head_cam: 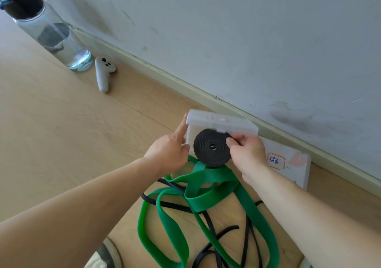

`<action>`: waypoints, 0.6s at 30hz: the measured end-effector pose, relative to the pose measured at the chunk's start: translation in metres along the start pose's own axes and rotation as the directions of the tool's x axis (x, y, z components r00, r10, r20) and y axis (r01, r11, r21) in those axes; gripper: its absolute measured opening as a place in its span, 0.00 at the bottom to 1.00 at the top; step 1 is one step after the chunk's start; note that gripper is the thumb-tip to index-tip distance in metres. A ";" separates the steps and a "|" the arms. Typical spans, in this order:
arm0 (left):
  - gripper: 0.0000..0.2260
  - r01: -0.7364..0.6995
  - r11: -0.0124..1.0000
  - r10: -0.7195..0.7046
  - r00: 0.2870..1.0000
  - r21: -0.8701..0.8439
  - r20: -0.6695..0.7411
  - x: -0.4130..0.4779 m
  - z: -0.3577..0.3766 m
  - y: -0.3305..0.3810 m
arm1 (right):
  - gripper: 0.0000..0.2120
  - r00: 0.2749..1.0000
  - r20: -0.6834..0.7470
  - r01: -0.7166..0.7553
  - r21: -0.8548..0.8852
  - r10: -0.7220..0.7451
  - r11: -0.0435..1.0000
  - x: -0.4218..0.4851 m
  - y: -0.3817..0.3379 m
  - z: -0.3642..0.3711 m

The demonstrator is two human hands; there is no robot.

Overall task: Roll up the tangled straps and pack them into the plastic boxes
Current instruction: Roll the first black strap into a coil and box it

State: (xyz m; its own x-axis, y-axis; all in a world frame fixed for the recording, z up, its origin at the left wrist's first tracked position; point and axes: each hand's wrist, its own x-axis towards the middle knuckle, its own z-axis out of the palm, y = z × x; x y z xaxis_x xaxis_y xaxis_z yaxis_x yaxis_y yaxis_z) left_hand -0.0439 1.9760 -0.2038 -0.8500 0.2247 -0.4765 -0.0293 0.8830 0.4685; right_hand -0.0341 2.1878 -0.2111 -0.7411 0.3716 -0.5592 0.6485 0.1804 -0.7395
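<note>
Head view: the right hand [247, 151] pinches the rim of the coiled black strap [212, 147], holding it flat at the mouth of the open plastic box [237, 124] on the floor by the wall, likely so the roll cannot spring loose. The left hand [170, 149] braces the box's left wall with a straight forefinger, probably against sliding. The green strap [208, 185] lies tangled nearer, unrolled.

Covered and cropped
The black roll [212, 147] between the fingers [232, 143] covers the inside of the open box [221, 121]; the green strap [208, 176] below them leaves the bottom edge.
</note>
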 end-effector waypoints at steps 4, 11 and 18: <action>0.30 -0.043 0.999 0.037 0.974 -0.023 -0.222 -0.004 -0.005 0.011 | 0.09 0.996 0.053 -0.063 -0.049 0.066 0.997 -0.007 0.007 0.001; 0.12 0.009 0.964 -0.048 0.989 -0.266 -0.139 0.035 -0.027 0.030 | 0.09 0.997 0.060 0.050 -0.065 -0.046 0.997 0.001 -0.015 -0.001; 0.23 0.355 0.885 -0.415 0.895 -0.302 -0.163 0.020 -0.016 0.006 | 0.08 0.982 0.102 0.176 -0.175 -0.160 0.969 -0.025 0.011 -0.002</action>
State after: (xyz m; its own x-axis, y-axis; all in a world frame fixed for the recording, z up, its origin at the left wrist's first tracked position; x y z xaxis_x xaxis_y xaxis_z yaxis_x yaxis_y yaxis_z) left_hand -0.0698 1.9787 -0.1987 -0.8347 -0.2324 -0.4993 -0.4863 0.7365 0.4702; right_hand -0.0080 2.1824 -0.2048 -0.8493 0.2426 -0.4688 0.5278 0.3996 -0.7494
